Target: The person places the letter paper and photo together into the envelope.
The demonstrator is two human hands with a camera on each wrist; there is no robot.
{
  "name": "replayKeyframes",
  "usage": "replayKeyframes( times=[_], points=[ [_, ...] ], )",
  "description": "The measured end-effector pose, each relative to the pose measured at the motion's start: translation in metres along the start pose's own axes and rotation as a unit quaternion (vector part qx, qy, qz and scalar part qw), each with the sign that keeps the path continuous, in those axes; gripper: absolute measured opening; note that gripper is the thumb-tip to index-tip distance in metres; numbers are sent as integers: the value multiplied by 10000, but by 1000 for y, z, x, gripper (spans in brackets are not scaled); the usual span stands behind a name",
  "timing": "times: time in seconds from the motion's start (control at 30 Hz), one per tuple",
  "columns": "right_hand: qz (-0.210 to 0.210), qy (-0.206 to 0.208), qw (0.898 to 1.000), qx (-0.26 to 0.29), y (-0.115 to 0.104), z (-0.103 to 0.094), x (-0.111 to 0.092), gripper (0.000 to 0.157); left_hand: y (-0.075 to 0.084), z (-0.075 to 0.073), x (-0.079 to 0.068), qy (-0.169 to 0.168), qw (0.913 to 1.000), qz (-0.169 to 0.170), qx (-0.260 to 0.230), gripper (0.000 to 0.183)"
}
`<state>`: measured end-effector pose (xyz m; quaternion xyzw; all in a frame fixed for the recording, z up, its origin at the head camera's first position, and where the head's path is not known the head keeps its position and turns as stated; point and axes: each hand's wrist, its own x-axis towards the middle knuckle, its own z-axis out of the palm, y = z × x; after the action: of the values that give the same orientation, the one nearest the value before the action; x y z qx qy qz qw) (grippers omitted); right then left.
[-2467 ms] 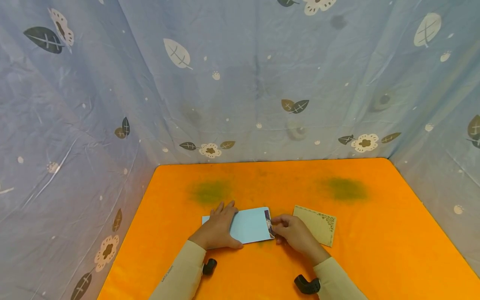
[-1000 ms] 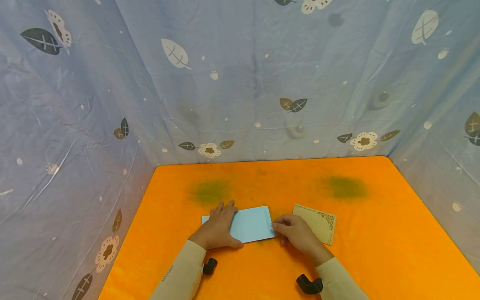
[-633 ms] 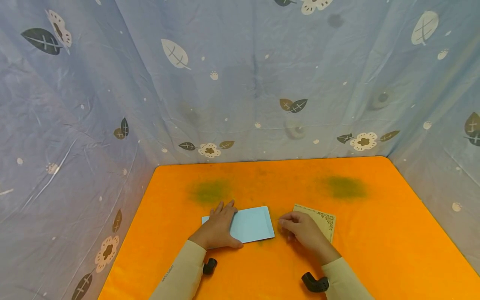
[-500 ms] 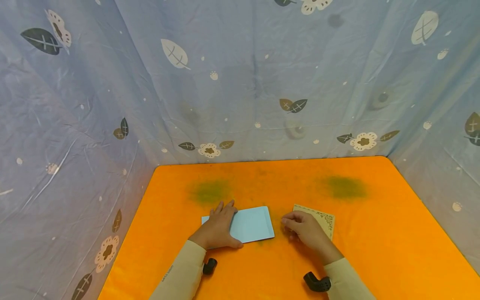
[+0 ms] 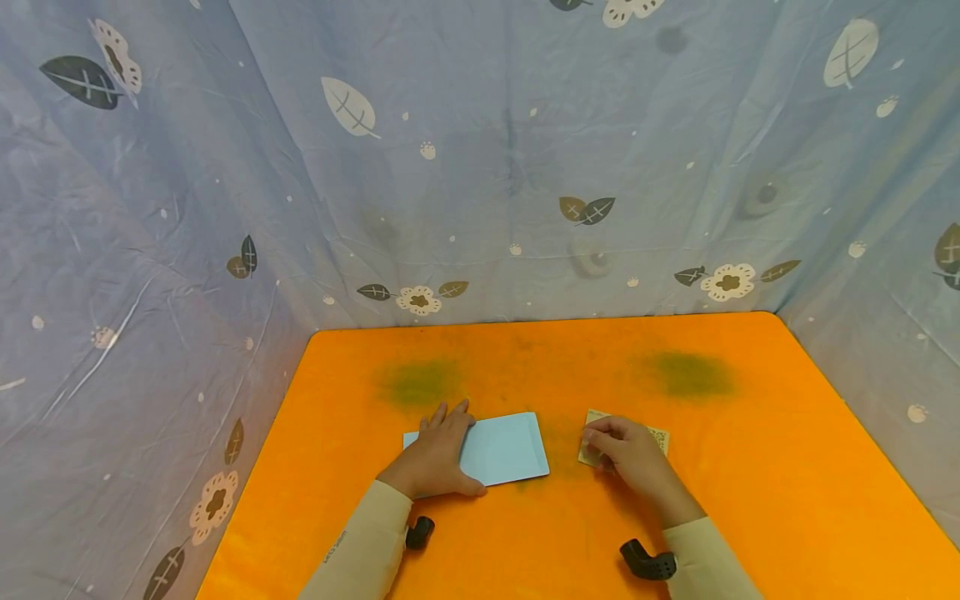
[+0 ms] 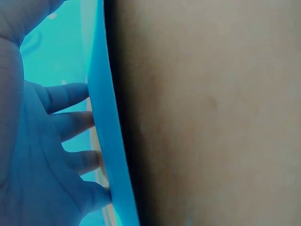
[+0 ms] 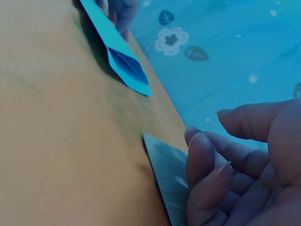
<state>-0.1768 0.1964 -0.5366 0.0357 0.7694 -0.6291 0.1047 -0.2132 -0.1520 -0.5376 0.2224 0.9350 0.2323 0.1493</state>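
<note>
A light blue envelope (image 5: 502,450) lies flat on the orange table, its long side running left to right. My left hand (image 5: 438,454) rests across its left part with fingers spread. In the right wrist view the envelope (image 7: 123,63) shows a slightly gaping mouth; its contents cannot be made out. To the right lies a tan card (image 5: 660,439) with a brown floral border, partly covered by my right hand (image 5: 633,458). That hand's fingers are loosely bent over the card's left part. In the right wrist view, the thumb and fingers of my right hand (image 7: 244,174) grip nothing visible.
The orange table (image 5: 525,542) carries two dark green stains near the back. A blue curtain (image 5: 480,167) with leaf and flower prints stands behind it and along both sides. Black wrist devices (image 5: 648,562) sit on both forearms.
A dark picture card stuck out of the envelope's right end earlier; now it is out of sight inside. My right hand has left that end and moved right over the tan card. The left hand stayed.
</note>
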Motion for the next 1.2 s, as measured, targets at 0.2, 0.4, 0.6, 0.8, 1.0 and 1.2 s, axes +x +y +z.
replayKeyframes(
  times=[0.2, 0.4, 0.6, 0.8, 1.0, 1.2],
  points=[
    [138, 128, 9997, 130, -1, -9, -1, 28, 1, 0, -1, 8, 10000, 7, 45, 108],
    [161, 346, 9992, -76, -1, -17, -2, 34, 1, 1, -2, 26, 10000, 44, -2, 108],
    [173, 514, 9979, -350, -1, -23, -4, 38, 1, 0, -2, 41, 10000, 70, -41, 108],
    [137, 661, 9963, -530, 1, -30, -4, 39, 0, 0, -1, 44, 10000, 69, -19, 108],
    [53, 789, 9946, -670, 5, -37, -4, 44, 0, 1, -2, 25, 10000, 60, -26, 107],
    [185, 826, 9938, -727, 7, -44, -5, 50, -1, 2, 0, 3, 10000, -8, 62, 108]
  ],
)
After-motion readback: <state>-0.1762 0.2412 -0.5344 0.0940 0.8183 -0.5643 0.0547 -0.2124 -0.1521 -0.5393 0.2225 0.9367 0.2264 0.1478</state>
